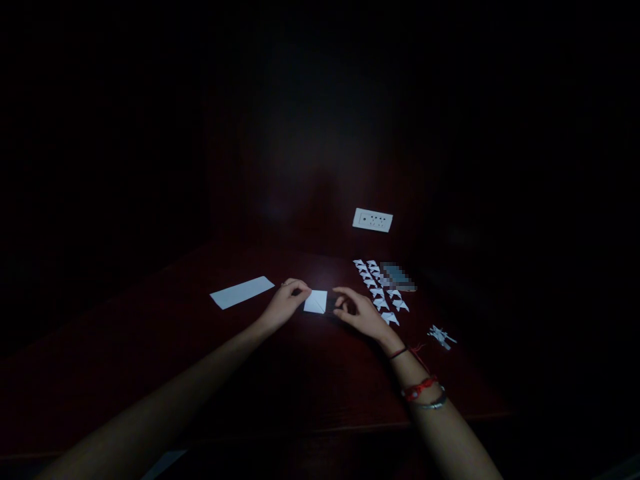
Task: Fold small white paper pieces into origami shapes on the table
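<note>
Dark-red wooden table carries all items in dim light. Left hand, fingers curled, pinches one edge of the small white paper square, which lies flat between both hands. Right hand sets bent fingers on the opposite edge; grip or mere pressure cannot be determined. Long white paper strip lies left of the left hand. Rows of small white folded paper pieces lie just beyond the right hand. Judged step: creasing the square. A further fold requires aligned corners, firmly pinned.

A small square of matt white paper lies on a dark reddish wooden table with a faint sheen. Folded paper shapes look crisp; the wrist bangle looks metallic.
</note>
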`<state>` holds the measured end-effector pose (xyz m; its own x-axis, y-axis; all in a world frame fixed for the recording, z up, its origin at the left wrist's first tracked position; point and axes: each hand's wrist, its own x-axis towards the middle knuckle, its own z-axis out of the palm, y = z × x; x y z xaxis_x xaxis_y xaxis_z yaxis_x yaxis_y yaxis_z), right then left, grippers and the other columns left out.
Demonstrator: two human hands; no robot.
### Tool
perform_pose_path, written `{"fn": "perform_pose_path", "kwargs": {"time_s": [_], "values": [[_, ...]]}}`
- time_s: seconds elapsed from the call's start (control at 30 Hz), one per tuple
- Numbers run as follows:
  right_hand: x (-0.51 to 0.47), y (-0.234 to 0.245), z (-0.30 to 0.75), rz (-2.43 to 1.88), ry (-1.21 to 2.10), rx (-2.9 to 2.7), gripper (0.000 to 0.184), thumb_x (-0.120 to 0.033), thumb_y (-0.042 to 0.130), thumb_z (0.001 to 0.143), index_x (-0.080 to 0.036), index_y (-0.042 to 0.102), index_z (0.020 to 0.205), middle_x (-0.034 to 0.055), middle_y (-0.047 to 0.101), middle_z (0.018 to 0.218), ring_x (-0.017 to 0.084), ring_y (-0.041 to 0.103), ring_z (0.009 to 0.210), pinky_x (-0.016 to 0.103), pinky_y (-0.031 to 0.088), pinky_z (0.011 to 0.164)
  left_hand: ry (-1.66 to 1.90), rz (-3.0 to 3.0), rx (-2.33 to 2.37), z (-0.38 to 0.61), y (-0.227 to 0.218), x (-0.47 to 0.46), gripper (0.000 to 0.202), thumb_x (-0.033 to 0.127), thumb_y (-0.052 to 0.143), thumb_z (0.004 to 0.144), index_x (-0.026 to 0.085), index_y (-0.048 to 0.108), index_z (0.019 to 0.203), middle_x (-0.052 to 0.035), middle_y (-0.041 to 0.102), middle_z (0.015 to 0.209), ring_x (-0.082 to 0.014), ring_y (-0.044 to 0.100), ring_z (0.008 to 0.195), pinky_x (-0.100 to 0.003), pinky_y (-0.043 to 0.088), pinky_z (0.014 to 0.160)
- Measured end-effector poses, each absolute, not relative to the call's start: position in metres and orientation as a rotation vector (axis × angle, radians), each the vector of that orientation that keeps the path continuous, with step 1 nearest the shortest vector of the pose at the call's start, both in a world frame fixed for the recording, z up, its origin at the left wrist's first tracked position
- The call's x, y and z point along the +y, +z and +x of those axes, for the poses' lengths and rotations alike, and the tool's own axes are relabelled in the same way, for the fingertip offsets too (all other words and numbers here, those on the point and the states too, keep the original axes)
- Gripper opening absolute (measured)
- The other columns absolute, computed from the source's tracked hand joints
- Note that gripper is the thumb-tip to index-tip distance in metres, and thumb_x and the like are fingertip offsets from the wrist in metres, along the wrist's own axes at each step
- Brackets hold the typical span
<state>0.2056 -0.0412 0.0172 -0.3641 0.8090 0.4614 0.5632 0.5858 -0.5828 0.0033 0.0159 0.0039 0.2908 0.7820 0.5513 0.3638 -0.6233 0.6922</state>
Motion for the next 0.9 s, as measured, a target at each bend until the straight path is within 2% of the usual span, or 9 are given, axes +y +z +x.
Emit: {"fn": "perform_pose_path", "kwargs": {"time_s": [0.1, 0.2, 0.33, 0.6, 0.77, 0.9], "values": [[-0.043, 0.016, 0.198, -1.024, 0.504, -2.104, 0.054, -0.022, 0.052, 0.07, -0.019, 0.032, 0.12, 0.0002, 0.055, 0.081, 0.008, 0.047, 0.063, 0.02, 0.039, 0.059, 1.227, 2.157, 0.995, 0.012, 0.003, 0.013, 0.017, 0.027, 0.045, 0.074, 0.016, 0.053, 0.065, -0.002, 0.051, 0.082, -0.0153, 0.049, 0.081, -0.03, 0.038, 0.077], [-0.041, 0.015, 0.196, -1.023, 0.457, -2.064, 0.042, -0.02, 0.047, 0.074, -0.019, 0.04, 0.115, 0.0, 0.056, 0.076, 0.009, 0.049, 0.066, 0.022, 0.039, 0.065, 1.191, 2.198, 0.975, 0.015, 0.003, 0.01, 0.016, 0.026, 0.045, 0.075, 0.016, 0.052, 0.066, -0.0027, 0.05, 0.085, -0.015, 0.048, 0.083, -0.027, 0.039, 0.073], [-0.039, 0.014, 0.199, -1.08, 0.393, -2.013, 0.032, -0.019, 0.043, 0.076, -0.018, 0.05, 0.108, 0.0014, 0.056, 0.075, 0.01, 0.049, 0.067, 0.023, 0.04, 0.065, 1.142, 2.241, 0.984, 0.014, 0.0, 0.008, 0.011, 0.027, 0.047, 0.073, 0.017, 0.052, 0.074, -0.0027, 0.048, 0.086, -0.0158, 0.047, 0.083, -0.025, 0.041, 0.065], [-0.039, 0.012, 0.201, -1.02, 0.425, -2.092, 0.036, -0.02, 0.053, 0.07, -0.016, 0.052, 0.106, 0.0039, 0.058, 0.084, 0.011, 0.05, 0.071, 0.024, 0.04, 0.068, 1.087, 2.262, 1.031, 0.015, -0.006, 0.014, 0.013, 0.023, 0.045, 0.074, 0.017, 0.053, 0.067, -0.0019, 0.05, 0.082, -0.0161, 0.046, 0.085, -0.03, 0.035, 0.08], [-0.039, 0.013, 0.202, -1.065, 0.401, -2.058, 0.025, -0.029, 0.048, 0.075, -0.016, 0.059, 0.093, 0.0034, 0.06, 0.082, 0.012, 0.051, 0.07, 0.023, 0.039, 0.066, 1.052, 2.294, 1.01, 0.018, -0.008, 0.01, 0.013, 0.026, 0.045, 0.075, 0.017, 0.055, 0.071, -0.0023, 0.049, 0.084, -0.0165, 0.045, 0.087, -0.029, 0.035, 0.08], [-0.036, 0.01, 0.203, -1.171, 0.389, -2.014, 0.029, -0.034, 0.04, 0.078, -0.014, 0.061, 0.071, 0.0004, 0.057, 0.065, 0.011, 0.049, 0.062, 0.021, 0.037, 0.058, 1.014, 2.343, 0.963, 0.018, -0.006, 0.004, 0.011, 0.028, 0.05, 0.073, 0.018, 0.055, 0.072, -0.002, 0.047, 0.088, -0.0166, 0.045, 0.088, -0.029, 0.036, 0.079]]}}
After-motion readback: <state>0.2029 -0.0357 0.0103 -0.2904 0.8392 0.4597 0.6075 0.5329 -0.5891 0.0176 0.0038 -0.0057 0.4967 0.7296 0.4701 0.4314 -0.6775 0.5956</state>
